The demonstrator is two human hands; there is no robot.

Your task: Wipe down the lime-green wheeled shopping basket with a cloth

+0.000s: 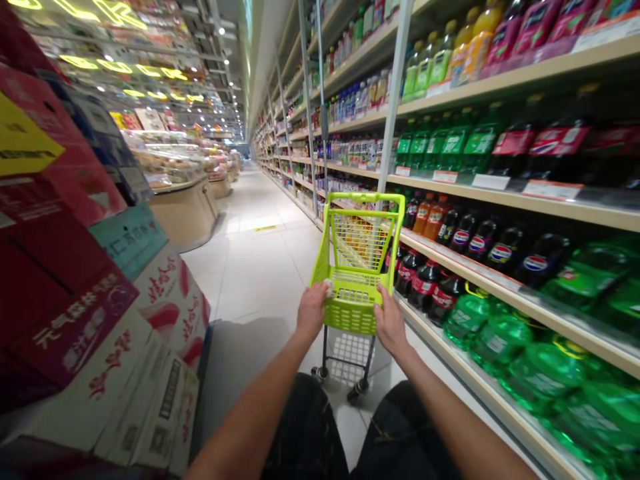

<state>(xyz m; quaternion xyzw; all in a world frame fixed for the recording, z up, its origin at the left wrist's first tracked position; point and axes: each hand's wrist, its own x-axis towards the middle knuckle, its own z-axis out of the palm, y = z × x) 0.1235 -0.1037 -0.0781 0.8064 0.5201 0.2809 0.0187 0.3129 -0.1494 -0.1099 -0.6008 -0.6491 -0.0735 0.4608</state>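
A small lime-green shopping cart point(357, 263) stands in the aisle just ahead of me, and its basket looks empty. My left hand point(313, 310) is closed on the near left corner of the basket rim. On the near right corner sits my right hand point(390, 323), fingers wrapped over the rim. Both forearms reach forward over my dark trousers.
Shelves of bottled drinks point(500, 247) run close along the right, green and dark cola bottles at cart height. Stacked red and white cartons point(100, 320) crowd the left. Curved display counters point(185, 207) stand further left. The pale tiled aisle floor point(255, 253) stretches ahead.
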